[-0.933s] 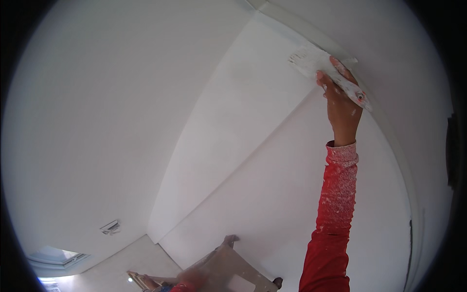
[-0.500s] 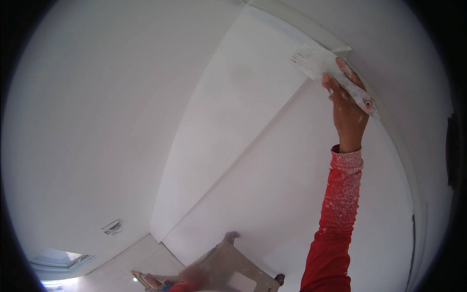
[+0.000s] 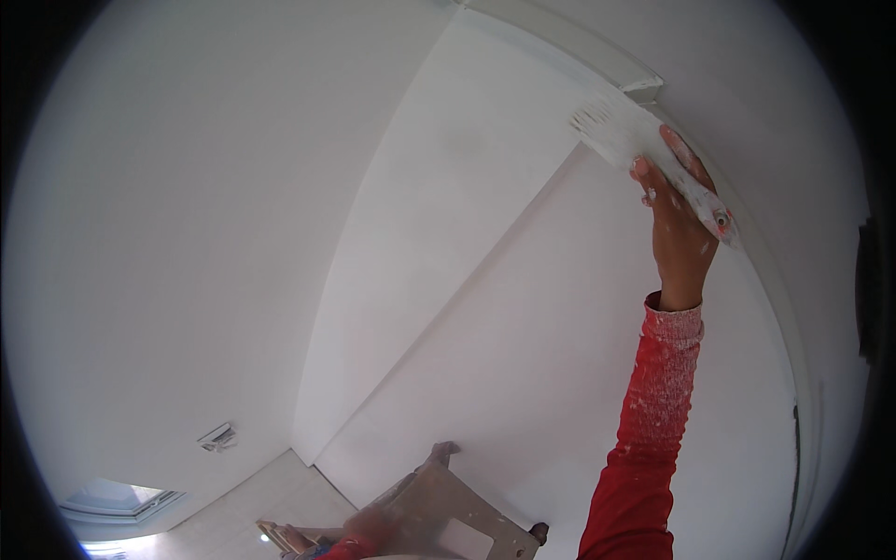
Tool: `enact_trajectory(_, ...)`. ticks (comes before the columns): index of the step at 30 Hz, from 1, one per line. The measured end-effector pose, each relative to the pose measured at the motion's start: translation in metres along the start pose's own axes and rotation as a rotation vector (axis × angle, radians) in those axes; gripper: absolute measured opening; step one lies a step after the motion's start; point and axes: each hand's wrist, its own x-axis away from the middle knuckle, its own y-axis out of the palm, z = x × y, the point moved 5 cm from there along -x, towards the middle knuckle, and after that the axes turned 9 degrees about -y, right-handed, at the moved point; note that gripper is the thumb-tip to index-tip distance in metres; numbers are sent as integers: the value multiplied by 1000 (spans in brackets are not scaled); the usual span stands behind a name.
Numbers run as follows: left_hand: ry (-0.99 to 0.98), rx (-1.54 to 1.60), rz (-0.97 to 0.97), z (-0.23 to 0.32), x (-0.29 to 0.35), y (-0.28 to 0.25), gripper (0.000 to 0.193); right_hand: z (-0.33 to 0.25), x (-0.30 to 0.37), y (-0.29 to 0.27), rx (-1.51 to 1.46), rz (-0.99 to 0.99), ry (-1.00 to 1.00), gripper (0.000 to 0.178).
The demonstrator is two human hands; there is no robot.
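Observation:
My right hand [image 3: 681, 224] is closed round a wide flat paintbrush [image 3: 695, 191] covered in white paint. Its bristles lie against the white wall near the top, beside a trim strip [image 3: 569, 42], with the tips close to the upper end of a slanting ledge line. White paint spots my fingers and the red sleeve [image 3: 658, 373]. Low at the left, my left hand [image 3: 297, 539] is partly in view, closed on a pale wood-coloured object [image 3: 270, 532] whose kind I cannot make out.
Below me stands a grey-brown platform [image 3: 439, 504] with a pale rectangle in its top and dark ends sticking out. A recessed wall box [image 3: 217, 437] with loose wires is at the left, above a window [image 3: 117, 499]. Light floor tiles [image 3: 243, 499] show below.
My right hand and the paintbrush have shifted slightly right and downward along the wall. The left hand has barely moved.

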Motion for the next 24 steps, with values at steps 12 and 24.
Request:
enact_trajectory(12,51,-32,8,10,8,-10,77,1,19,-22,-104,118,121,38)
enact_trajectory(24,-4,-8,28,2,2,-5,76,0,10,17,-99,172,95,36)
